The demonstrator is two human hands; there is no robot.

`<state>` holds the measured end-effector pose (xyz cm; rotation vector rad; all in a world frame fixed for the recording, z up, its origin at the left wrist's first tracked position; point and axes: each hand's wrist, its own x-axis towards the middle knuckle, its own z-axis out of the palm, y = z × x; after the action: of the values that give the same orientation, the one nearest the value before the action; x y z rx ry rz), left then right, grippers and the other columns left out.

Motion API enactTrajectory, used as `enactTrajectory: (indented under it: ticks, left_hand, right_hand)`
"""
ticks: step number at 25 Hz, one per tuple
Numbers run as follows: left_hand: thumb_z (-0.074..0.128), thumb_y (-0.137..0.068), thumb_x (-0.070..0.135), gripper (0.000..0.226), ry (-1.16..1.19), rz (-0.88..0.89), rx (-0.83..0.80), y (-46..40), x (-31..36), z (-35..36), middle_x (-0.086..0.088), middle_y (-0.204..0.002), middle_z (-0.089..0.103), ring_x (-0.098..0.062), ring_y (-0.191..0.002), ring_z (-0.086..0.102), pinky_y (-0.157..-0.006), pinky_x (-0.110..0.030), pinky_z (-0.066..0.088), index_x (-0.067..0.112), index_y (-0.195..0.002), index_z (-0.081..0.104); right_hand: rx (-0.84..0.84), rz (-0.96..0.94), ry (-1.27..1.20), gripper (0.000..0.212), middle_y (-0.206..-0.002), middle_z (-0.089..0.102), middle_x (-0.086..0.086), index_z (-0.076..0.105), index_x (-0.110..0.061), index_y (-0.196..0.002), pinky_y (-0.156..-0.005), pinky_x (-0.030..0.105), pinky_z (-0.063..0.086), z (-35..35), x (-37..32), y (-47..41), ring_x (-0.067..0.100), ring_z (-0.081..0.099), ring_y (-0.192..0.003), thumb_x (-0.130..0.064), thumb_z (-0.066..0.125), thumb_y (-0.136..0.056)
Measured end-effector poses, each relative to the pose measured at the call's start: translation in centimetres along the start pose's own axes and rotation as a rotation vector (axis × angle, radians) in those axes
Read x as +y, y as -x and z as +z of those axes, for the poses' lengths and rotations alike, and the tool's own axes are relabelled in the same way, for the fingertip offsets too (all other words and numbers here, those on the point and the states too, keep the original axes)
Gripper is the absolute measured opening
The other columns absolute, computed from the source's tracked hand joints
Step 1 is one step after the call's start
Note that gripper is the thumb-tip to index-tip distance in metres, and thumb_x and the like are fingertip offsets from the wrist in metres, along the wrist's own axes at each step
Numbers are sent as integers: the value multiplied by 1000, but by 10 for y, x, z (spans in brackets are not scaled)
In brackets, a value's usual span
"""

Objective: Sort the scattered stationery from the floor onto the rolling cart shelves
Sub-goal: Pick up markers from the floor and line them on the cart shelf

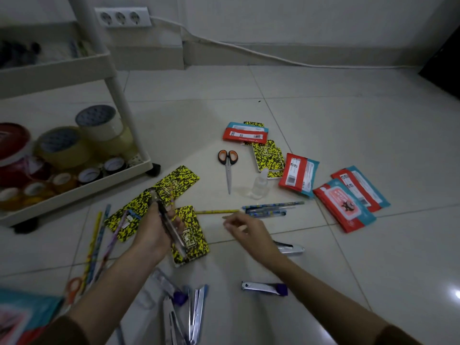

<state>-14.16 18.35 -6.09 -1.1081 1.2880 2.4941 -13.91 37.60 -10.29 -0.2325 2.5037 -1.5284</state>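
White tiled floor (323, 115) strewn with stationery beside rolling cart (74, 185). Left hand (154, 232) curled around bundle of pens (171, 227), above yellow-black notebooks (191, 235). Right hand (249, 230) pinching pencil (230, 216) just off floor, near blue pens (271, 207). Scissors (227, 170) farther ahead.

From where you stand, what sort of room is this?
Probably a room in a home or small office, seen from floor level. The floor is glossy pale tile, a white power strip sits by the wall, and a white rolling cart holds tape rolls.
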Motion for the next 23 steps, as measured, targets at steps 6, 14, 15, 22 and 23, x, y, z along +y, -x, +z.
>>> enactTrajectory:
  ticks: [6,14,15,22,23]
  left_hand:
    - [30,-101,25,35,-155,-64,-46,9,0,-21,0,-62,37,-11,-47,42,-56,-24,35,14,-70,40]
    - [34,-100,23,30,-235,-69,-93,12,0,-23,-3,-67,41,-16,-60,41,-61,-28,37,11,-74,44]
    - [34,-100,23,30,-242,-73,-97,12,0,-24,-3,-68,41,-16,-60,42,-60,-28,38,11,-74,44]
    - [33,-100,22,25,-248,-75,-106,11,1,-36,-3,-69,43,-16,-61,42,-60,-29,38,12,-79,45]
    - [34,-100,22,25,-252,-77,-107,10,1,-37,-3,-69,43,-16,-61,42,-61,-29,38,12,-79,45]
  right_hand:
    - [64,90,775,31,-127,53,4,52,-16,-125,-92,37,40,-58,60,-22,24,46,-117,-13,41,-96]
    - [-93,35,964,33,-128,47,5,47,-19,-128,-86,35,37,-46,61,-32,27,42,-115,-10,39,-97]
    - [-114,37,962,33,-128,46,5,47,-18,-128,-86,34,37,-44,61,-32,26,42,-116,-11,40,-97]
    - [-107,-48,991,17,-115,52,6,47,-15,-111,-85,34,34,-43,54,-23,25,44,-109,-12,43,-94]
    - [-81,-55,898,15,-108,52,8,45,-13,-107,-81,34,35,-41,50,-22,26,46,-100,-10,42,-93]
